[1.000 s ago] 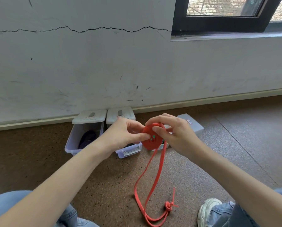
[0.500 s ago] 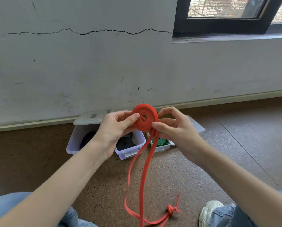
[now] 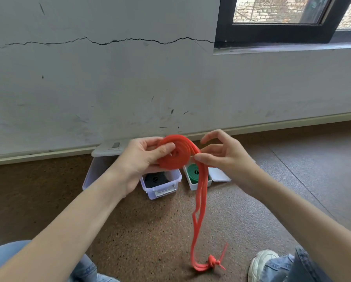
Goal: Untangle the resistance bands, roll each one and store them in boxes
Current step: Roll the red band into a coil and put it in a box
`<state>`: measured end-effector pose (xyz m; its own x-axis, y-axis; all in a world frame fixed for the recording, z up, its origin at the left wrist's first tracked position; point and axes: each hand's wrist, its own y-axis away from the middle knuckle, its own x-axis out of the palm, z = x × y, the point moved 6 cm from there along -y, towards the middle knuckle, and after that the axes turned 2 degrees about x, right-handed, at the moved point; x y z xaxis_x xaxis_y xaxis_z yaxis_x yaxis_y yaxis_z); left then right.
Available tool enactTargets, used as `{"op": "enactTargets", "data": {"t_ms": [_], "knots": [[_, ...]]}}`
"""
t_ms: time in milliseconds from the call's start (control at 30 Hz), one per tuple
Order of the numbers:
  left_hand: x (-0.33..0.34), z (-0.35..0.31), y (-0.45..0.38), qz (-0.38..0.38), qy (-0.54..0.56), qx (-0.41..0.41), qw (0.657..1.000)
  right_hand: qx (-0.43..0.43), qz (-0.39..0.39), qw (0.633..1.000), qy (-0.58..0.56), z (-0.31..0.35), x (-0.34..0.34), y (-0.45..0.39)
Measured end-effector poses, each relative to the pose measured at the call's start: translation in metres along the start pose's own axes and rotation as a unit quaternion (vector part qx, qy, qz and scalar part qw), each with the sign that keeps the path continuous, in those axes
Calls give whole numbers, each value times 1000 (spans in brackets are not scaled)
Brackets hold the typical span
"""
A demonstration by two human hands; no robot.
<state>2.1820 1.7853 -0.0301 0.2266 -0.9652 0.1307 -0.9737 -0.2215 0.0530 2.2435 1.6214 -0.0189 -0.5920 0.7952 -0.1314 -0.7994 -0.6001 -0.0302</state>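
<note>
Red band (image 3: pixel 175 154): flat, smooth rubbery strip, wound into a flat spiral disc held in the air above the boxes; its unrolled tail (image 3: pixel 200 200) hangs as two strands down to the floor.
Knot (image 3: pixel 212 262): a small tight lump at the low end of the tail, with short loose ends sticking out.
Left hand (image 3: pixel 142 159): fingers closed around the disc, thumb pressed on its face near the centre hole, the other fingers behind it.
Right hand (image 3: pixel 225 155): fingers loosely curled and half open; thumb tip (image 3: pixel 199 158) touches the strip where it leaves the disc, the upper fingers spread clear of it.
Boxes: three small translucent plastic tubs with rounded corners, in a row by the wall.
Left box (image 3: pixel 96 169): mostly hidden by the left forearm; its white lid (image 3: pixel 107 148) leans at the skirting.
Middle box (image 3: pixel 162 187): holds one rolled black band (image 3: pixel 155 179); a clip latch on its front.
Right box (image 3: pixel 199 183): holds one rolled green band (image 3: pixel 194 171), partly behind the red tail; a white lid (image 3: pixel 219 176) lies just beside it.
Floor (image 3: pixel 150 231): brown, speckled, cork-like grain.
Wall (image 3: pixel 130 88): grey-white plaster, scuffed, one long jagged crack across it; pale skirting along the bottom.
Window (image 3: pixel 276 31): black frame, upper right, brick seen outside.
Person: seated on the floor, blue jeans, one white shoe (image 3: pixel 262 263) in view.
</note>
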Motion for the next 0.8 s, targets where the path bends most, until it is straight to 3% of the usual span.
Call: {"op": "enactTargets", "data": {"t_ms": [133, 200, 300, 433, 533, 600, 700, 800], "knots": [[-1, 2, -1, -69, 94, -5, 993, 25, 55, 996, -63, -12, 25, 4], [8, 12, 2, -70, 106, -7, 992, 24, 37, 994, -98, -16, 31, 5], [14, 22, 6, -65, 103, 10, 993, 15, -21, 998, -65, -18, 20, 4], [5, 19, 2, -11, -62, -3, 998, -18, -37, 999, 34, -11, 1, 1], [16, 23, 8, 100, -205, -34, 973, -69, 0, 989, 128, 0, 7, 2], [24, 22, 12, 132, -167, -44, 976, -94, 17, 983, 158, 6, 15, 2], [18, 12, 7, 114, -115, -44, 986, -82, 10, 993, 79, 10, 12, 0], [17, 12, 8, 145, -131, -55, 979, -65, 27, 996, 56, 10, 9, 0]]}}
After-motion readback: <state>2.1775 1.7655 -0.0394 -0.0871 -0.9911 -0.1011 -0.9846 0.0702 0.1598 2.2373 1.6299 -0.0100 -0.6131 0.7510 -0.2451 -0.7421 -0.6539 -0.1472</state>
